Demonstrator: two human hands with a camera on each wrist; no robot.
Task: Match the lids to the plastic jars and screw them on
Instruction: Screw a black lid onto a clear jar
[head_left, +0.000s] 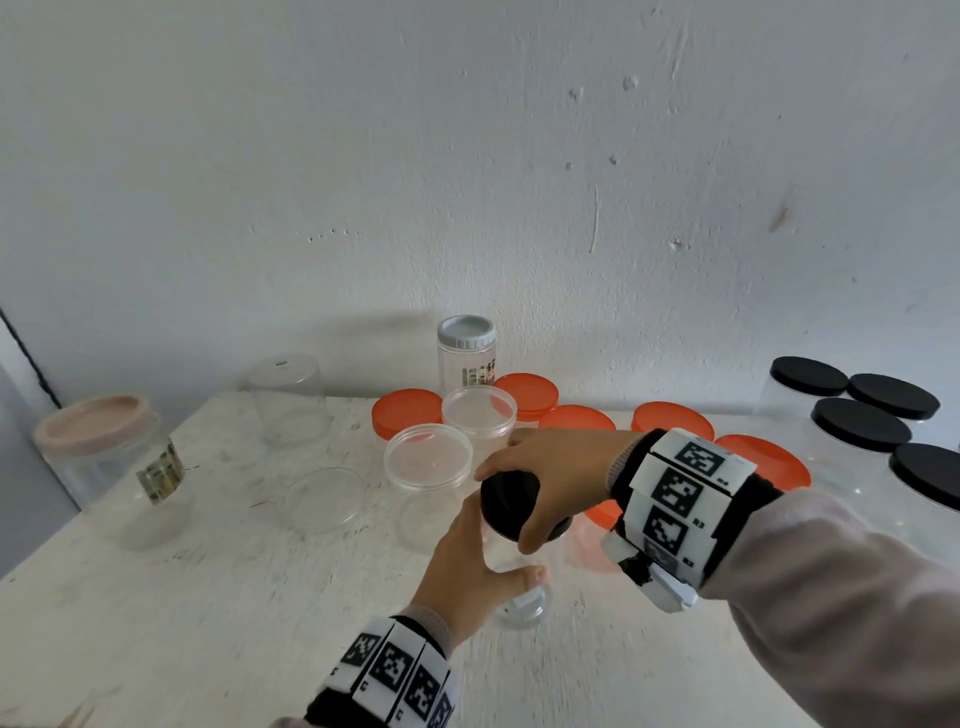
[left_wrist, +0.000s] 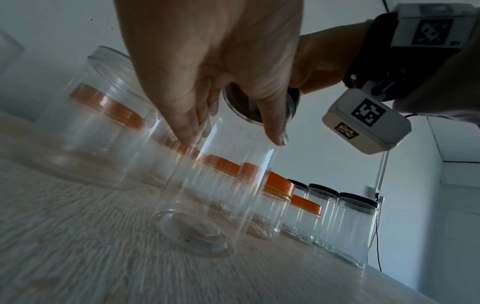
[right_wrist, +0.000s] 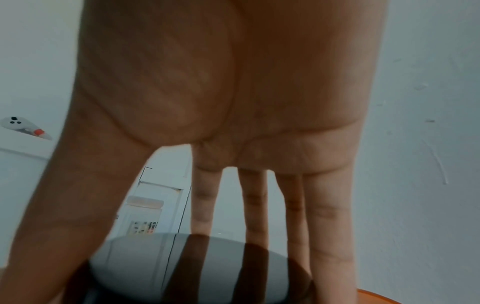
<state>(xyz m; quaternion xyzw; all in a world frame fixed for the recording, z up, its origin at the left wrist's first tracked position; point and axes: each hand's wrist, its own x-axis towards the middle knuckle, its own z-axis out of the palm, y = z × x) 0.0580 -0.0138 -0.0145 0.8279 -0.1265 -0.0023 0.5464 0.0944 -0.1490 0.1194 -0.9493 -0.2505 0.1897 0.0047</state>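
A clear plastic jar (head_left: 519, 597) stands on the white table (head_left: 208, 597) in front of me. My left hand (head_left: 483, 561) grips its side, thumb towards me and fingers round the far side. A black lid (head_left: 506, 501) sits on the jar's mouth, and my right hand (head_left: 545, 488) holds it from above, thumb and fingers round its rim. The left wrist view shows the jar (left_wrist: 207, 195) with the lid (left_wrist: 259, 102) on top. In the right wrist view my fingers (right_wrist: 330, 236) straddle the lid (right_wrist: 187, 267).
Several orange-lidded jars (head_left: 758, 462) stand behind my hands, with black-lidded jars (head_left: 860, 423) at the right. Two clear wide jars (head_left: 428, 457) are just left of the hands. A pink-lidded jar (head_left: 93, 431) is at the left edge and a grey-lidded jar (head_left: 466, 335) by the wall.
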